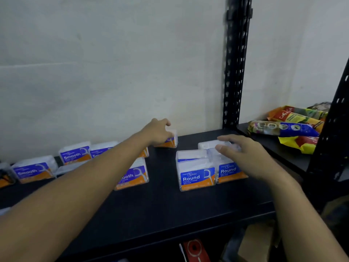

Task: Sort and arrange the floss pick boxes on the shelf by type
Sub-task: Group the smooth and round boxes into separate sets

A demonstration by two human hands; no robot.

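On the black shelf (162, 208) stand clear floss pick boxes with blue and orange labels. Several "Smooth" boxes (75, 155) sit in a loose row at the left and middle. Two "Round" boxes (196, 176) stand side by side at the right, with more clear boxes behind them. My left hand (157, 132) reaches to the back wall and grips a box (172, 141) there. My right hand (245, 154) hovers with relaxed fingers over the right "Round" box (229, 172), fingertips at its top; whether it touches is unclear.
A black perforated upright post (235, 72) rises at the shelf's back right. Beyond it, colourful snack bags (287, 127) lie on a neighbouring shelf. A second black post (332, 140) stands at the far right. A red item (194, 248) and a cardboard box (255, 244) sit below.
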